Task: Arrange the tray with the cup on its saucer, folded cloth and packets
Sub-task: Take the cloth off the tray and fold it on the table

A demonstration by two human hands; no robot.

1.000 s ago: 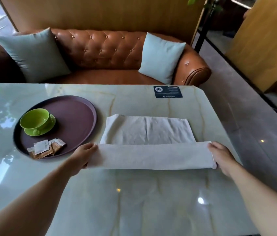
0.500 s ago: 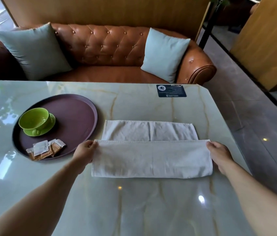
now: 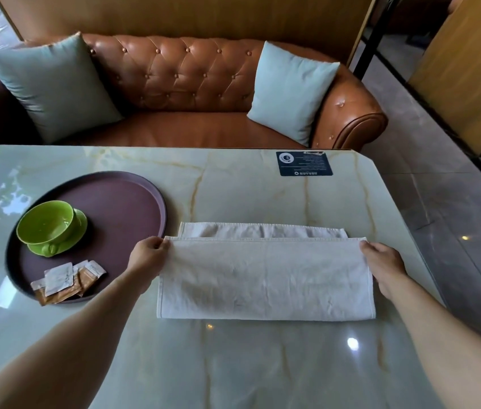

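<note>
The worktop [image 3: 262, 184] carries everything, and I'll place things against the round purple tray [image 3: 133, 190], which sits toward its left side. Right of the tray, just beside its rim, lies the white cloth [image 3: 265, 276], and that is where the change is: half a second ago my folded-over layer stopped well short of the far hem, and a second ago it was only a narrow roll near me. Now the top layer has been carried almost to the far edge, so only a thin strip of the lower layer shows beyond it. I judge the first lengthwise fold to be nearly finished; it needs laying flat and lining up, then at least one more fold before the cloth is small enough for the tray

On the tray, the green cup [image 3: 45, 224] stands on its green saucer [image 3: 81, 224] in the left half, and the packets [image 3: 66, 280] lie in a loose pile on the near part, close to the rim. Those two look settled, so the cloth seems the only piece left outside

My left hand [image 3: 147, 256] pinches the folded layer's far left corner, right by the tray's rim. My right hand [image 3: 383, 264] grips the far right corner, well away from the tray. Both are closed on cloth, holding the edge taut between them
</note>
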